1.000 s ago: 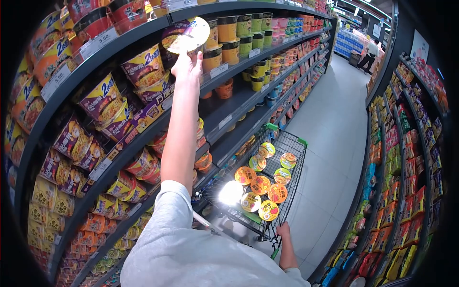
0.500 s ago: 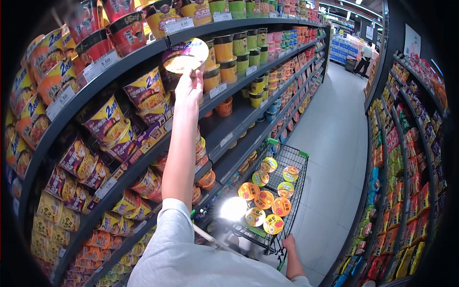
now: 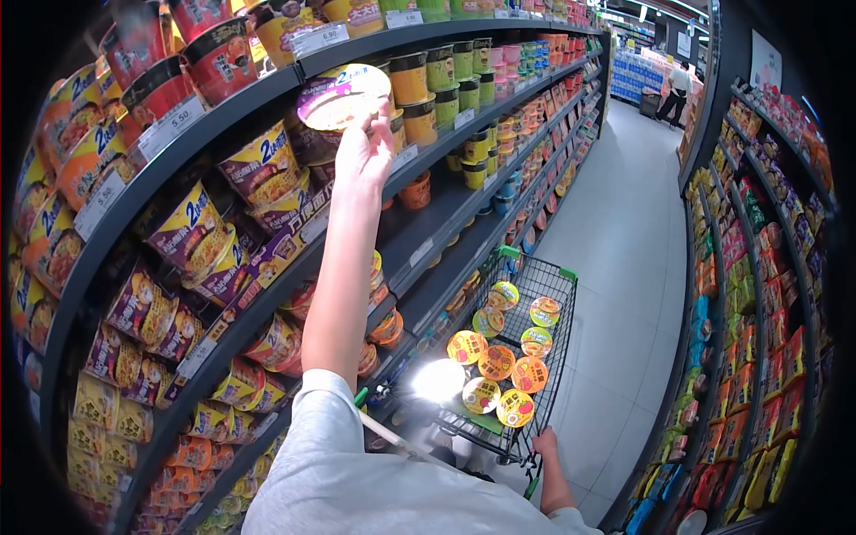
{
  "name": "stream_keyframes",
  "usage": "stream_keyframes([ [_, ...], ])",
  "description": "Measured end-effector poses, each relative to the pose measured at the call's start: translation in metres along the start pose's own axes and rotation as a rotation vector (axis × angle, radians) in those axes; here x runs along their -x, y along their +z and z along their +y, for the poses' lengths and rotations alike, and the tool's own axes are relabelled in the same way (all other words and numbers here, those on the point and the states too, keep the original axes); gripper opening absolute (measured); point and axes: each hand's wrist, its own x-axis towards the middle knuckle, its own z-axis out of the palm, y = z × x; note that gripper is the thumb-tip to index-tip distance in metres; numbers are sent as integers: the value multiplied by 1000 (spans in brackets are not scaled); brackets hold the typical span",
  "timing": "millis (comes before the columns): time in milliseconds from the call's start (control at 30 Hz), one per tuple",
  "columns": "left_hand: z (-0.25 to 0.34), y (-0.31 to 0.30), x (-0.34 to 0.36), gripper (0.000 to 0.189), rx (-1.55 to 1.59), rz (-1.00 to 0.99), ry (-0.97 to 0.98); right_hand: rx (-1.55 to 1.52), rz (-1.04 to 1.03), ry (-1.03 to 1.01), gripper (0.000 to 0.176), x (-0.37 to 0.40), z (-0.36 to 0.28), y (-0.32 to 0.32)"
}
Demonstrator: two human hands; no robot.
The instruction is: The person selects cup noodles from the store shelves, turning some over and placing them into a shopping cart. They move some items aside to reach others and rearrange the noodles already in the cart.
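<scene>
The shelf run point(image 3: 223, 107) fills everything left of and above my left grip point(image 3: 364, 152), packed with instant-noodle bowls and cups. Down and to the right of that grip stands the shopping cart point(image 3: 539, 265), its basket carrying a layer of yellow and orange noodle bowls point(image 3: 497, 363), lids up.

My left grip is raised to the second shelf from the top and closed on a purple noodle bowl point(image 3: 343, 96). The fingers curl round its lower rim, and the bowl is tipped so the lid faces me, right at the shelf lip. I cannot tell whether it touches the stock behind it. My right grip point(image 3: 544, 441) is low, well apart from the left, wrapped round the cart handle point(image 3: 533, 486).

To handle this well, I judge the hold should reach further round the bowl's wall, since a rim-only pinch on a tilted bowl loads the fingertips. I would keep the wrist clear of the price label point(image 3: 406, 158) just right of the grip. I would also avoid the leaning purple bowls point(image 3: 263, 165) to its left, which look easy to knock loose. The right grip's hold should steady the cart.
</scene>
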Motion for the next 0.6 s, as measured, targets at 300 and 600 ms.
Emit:
stream_keyframes([
  [300,-45,-67,93,48,-339,-327,-195,32,35,25,40,8,-7,-4],
  [600,-83,-251,244,39,-785,-168,-622,198,464,-122,51,50,-64,-31],
])
